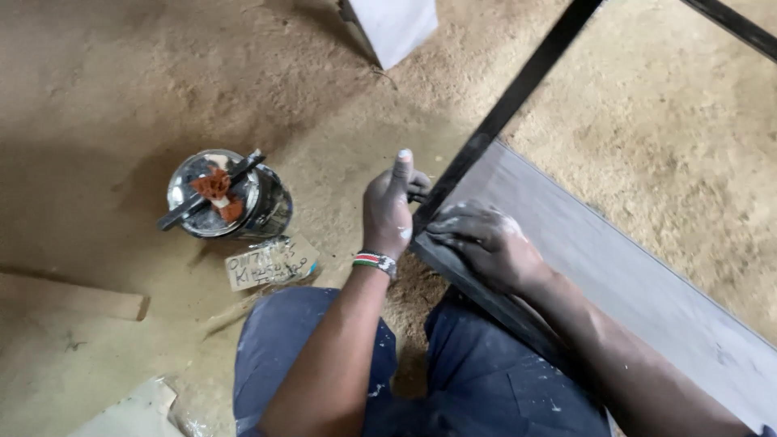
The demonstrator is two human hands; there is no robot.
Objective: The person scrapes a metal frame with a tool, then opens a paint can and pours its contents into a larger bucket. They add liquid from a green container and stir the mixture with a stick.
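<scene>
grey board (615, 267) lies on the sawdust floor (121, 81) by the knees. right hand (486, 243) presses flat on its near corner; left hand (390, 209) grips the black bar (506, 109) there, thumb up. paint tin (231, 198) stands well apart, left.

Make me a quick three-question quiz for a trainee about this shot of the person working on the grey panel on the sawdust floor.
1. True or false: the left hand grips the black metal bar with its thumb up.
2. Which hand presses on the corner of the grey panel? A) the left hand B) the right hand C) neither
3. What lies across the top of the open tin can?

Key
1. True.
2. B: the right hand rests flat on the panel's near corner.
3. A dark stick, beside something orange-red in the can. A scrap of card lies in front of the can.
</scene>
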